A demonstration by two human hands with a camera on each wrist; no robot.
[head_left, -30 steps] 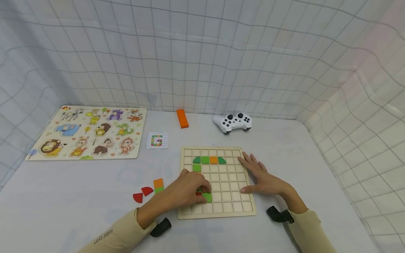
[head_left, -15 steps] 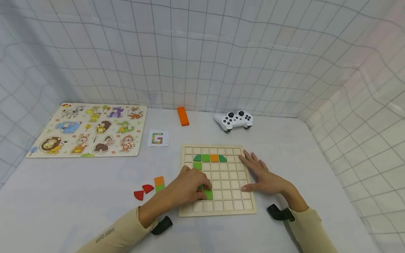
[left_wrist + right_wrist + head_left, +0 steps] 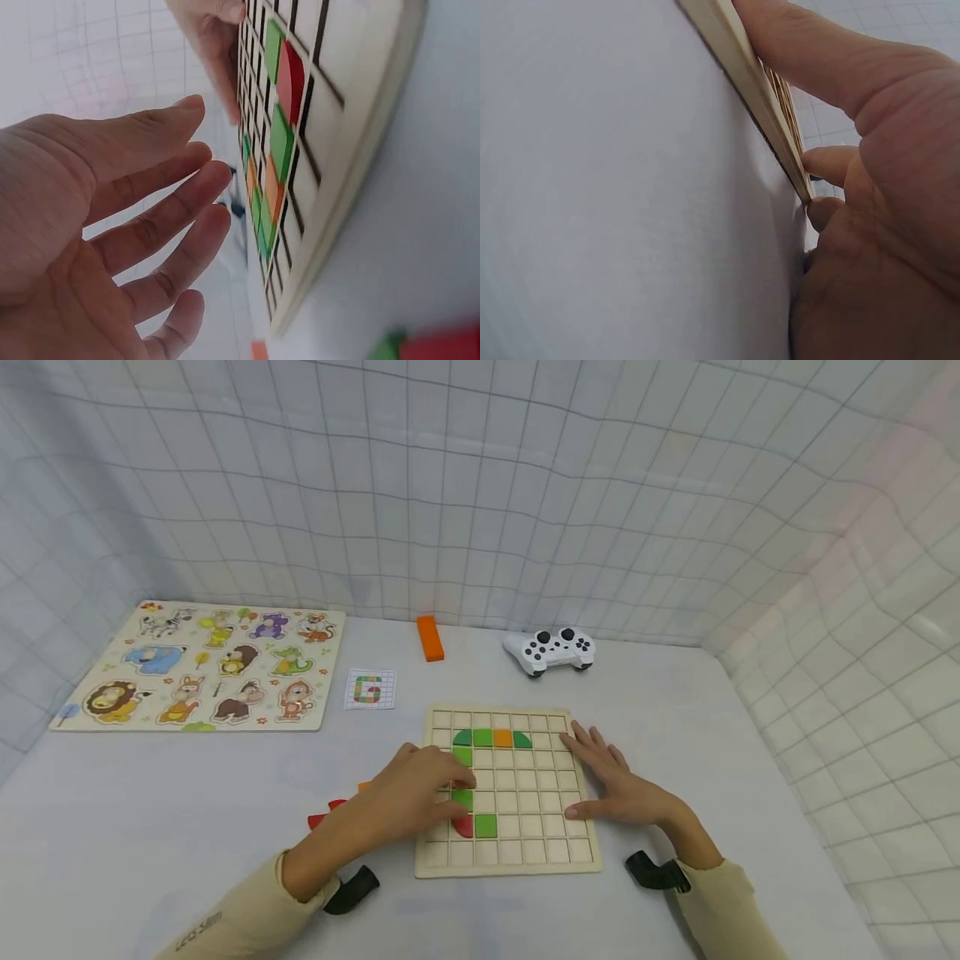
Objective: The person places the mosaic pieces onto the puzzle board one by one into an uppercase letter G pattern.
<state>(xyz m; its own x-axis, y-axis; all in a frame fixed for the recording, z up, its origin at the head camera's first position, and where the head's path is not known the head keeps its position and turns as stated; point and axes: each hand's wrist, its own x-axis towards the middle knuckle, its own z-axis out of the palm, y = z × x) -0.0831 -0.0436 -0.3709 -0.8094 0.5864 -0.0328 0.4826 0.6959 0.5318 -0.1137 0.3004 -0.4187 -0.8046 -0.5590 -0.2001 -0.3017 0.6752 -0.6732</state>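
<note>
A pale wooden grid board [image 3: 538, 856] carries green, orange and red tiles in a row and a column. In its lower part a green square tile [image 3: 486, 826] lies beside a red quarter-circle tile [image 3: 463, 827]. My left hand [image 3: 408, 793] hovers over the board's left side, fingers loosely bent, partly hiding the column. In the left wrist view that hand [image 3: 127, 202] holds nothing, its thumb and fingertips apart. My right hand [image 3: 618, 789] rests spread on the board's right edge; the right wrist view shows the thumb and fingers of this hand [image 3: 885, 165] along the rim.
Loose red tiles [image 3: 316, 820] and an orange one lie left of the board, partly under the left forearm. Behind are a pattern card [image 3: 370, 689], an orange block [image 3: 431, 638], a white game controller [image 3: 551, 650] and an animal puzzle [image 3: 202, 668].
My left hand has let go of the green square tile and drawn back to the left, uncovering it and the red tile. The right hand stays on the board's edge.
</note>
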